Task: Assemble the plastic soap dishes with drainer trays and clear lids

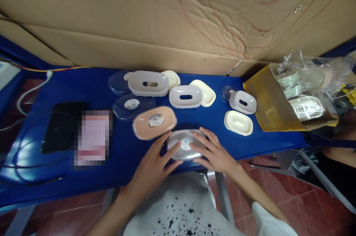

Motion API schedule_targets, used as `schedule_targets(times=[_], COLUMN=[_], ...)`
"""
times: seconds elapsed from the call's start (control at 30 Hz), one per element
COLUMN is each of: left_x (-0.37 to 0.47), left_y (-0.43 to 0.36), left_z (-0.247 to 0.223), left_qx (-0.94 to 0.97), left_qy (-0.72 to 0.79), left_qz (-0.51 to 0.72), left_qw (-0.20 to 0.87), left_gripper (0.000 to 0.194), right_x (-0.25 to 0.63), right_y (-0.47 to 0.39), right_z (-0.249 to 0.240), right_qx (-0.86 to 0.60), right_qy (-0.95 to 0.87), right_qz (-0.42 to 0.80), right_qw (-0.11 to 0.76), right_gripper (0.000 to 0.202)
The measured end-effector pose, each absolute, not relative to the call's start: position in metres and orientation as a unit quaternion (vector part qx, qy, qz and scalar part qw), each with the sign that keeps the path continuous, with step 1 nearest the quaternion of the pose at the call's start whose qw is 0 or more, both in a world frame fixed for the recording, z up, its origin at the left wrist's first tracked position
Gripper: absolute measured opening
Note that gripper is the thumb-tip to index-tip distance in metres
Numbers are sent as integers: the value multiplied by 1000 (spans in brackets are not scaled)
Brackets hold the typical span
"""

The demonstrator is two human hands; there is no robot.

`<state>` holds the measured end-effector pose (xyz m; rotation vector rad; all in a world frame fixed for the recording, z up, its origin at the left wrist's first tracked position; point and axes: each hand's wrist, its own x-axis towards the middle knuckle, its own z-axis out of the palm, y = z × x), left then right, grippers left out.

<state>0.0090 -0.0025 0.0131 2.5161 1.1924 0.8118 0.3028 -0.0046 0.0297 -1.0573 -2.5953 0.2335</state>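
In the head view, a grey oval container (175, 147) with a clear lid and a round white label lies near the table's front edge. My left hand (157, 160) grips its left end, fingers over the lid and thumb along the front. At the right end, my right hand (215, 154) holds it the same way, fingertips on the lid. Just behind my left fingers is a peach oval container (144, 123) under a clear, labelled lid. Beyond that lie a loose clear lid (122, 108) and a grey oval piece with a slot (185, 103).
On the right stand a smaller slotted grey piece (248, 107), a cream tray (239, 126) and an open cardboard box (267, 110) of wrapped containers. Dark flat object (59, 128) and a blurred-out pink item (93, 136) lie left. A cardboard wall (125, 25) rises behind.
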Motion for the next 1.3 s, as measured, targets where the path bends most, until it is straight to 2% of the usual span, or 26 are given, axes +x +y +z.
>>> schedule_targets(times=[0.1, 0.23, 0.33, 0.47, 0.6, 0.77, 0.87, 0.93, 1.07, 1.3], left_x=[14, 22, 24, 23, 25, 30, 30, 29, 28, 29], left_y=[-5, -15, -21, -22, -17, -8, -5, -4, -4, 0], left_z=[13, 13, 13, 14, 18, 25, 25, 24, 23, 25], left_qx=[852, 827, 817, 816, 824, 842, 841, 840, 842, 858], left_qy=[429, 465, 480, 488, 476, 457, 459, 458, 442, 418], left_qz=[280, 304, 306, 295, 295, 282, 279, 282, 298, 291], left_qw=[111, 93, 90, 95, 84, 59, 60, 73, 79, 60], left_gripper=[49, 52, 53, 52, 49, 42, 41, 43, 46, 44], right_x=[326, 376, 403, 412, 406, 384, 361, 343, 317, 317], right_y=[12, 49, 62, 57, 54, 65, 58, 46, 22, 13], right_z=[37, 48, 50, 50, 53, 58, 63, 65, 58, 39], right_qx=[-433, -654, -707, -693, -617, -582, -569, -517, -411, -435], right_qy=[-889, -740, -689, -709, -773, -798, -799, -829, -874, -858], right_qz=[53, -73, -97, -52, 15, 22, 3, 56, 183, 164], right_qw=[138, 139, 124, 121, 150, 156, 196, 205, 185, 219], right_gripper=[61, 60, 55, 31, 25, 34, 38, 43, 67, 72])
